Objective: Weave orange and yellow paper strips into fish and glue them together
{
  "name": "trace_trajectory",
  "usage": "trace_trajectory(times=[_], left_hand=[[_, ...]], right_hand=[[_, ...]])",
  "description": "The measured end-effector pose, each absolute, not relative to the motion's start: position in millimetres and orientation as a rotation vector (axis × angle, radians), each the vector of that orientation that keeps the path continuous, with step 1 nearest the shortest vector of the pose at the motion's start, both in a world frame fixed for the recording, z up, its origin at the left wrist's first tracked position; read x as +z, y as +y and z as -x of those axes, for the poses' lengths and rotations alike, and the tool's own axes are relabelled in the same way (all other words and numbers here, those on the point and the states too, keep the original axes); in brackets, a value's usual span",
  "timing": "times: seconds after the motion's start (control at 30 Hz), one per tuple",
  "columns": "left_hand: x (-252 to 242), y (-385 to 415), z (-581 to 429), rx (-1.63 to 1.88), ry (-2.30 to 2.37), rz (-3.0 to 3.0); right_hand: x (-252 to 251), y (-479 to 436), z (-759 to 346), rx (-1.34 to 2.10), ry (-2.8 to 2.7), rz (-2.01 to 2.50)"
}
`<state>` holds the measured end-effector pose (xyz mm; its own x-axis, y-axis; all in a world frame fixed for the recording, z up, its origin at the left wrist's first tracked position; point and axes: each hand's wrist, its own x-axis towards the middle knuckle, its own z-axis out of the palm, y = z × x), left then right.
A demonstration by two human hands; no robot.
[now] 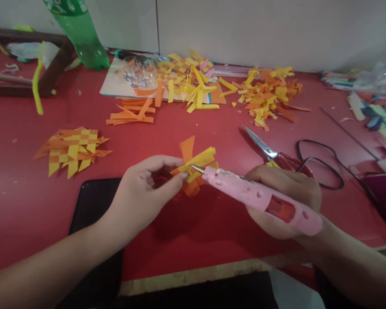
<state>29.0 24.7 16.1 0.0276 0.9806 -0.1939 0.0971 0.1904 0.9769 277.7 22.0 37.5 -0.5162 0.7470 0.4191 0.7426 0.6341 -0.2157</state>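
Note:
Between its thumb and fingers, my left hand (148,189) pinches a small woven piece of orange and yellow paper strips (199,161). My right hand (283,184) is wrapped round a pink hot glue gun (244,189), partly hiding its grip. The metal nozzle touches or nearly touches the paper near my left thumb; I cannot tell which. At the left lie finished-looking woven paper fish (77,148) in orange and yellow. Red-handled scissors (270,150) lie open just beyond my right hand, with their handles partly covered.
A black phone (94,197) lies under my left forearm. Paper strips (196,90) and a heap of scraps (270,94) lie at the back. A green bottle (83,38) stands beside a brown tray (51,77). A black cord (337,159) loops at the right.

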Motion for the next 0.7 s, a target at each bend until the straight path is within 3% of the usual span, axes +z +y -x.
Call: trace_trajectory(times=[0.7], left_hand=[[16.4, 26.6, -27.9, 1.005, 1.313, -1.084]], right_hand=[[32.5, 22.9, -283.0, -0.051, -2.42, 1.19]])
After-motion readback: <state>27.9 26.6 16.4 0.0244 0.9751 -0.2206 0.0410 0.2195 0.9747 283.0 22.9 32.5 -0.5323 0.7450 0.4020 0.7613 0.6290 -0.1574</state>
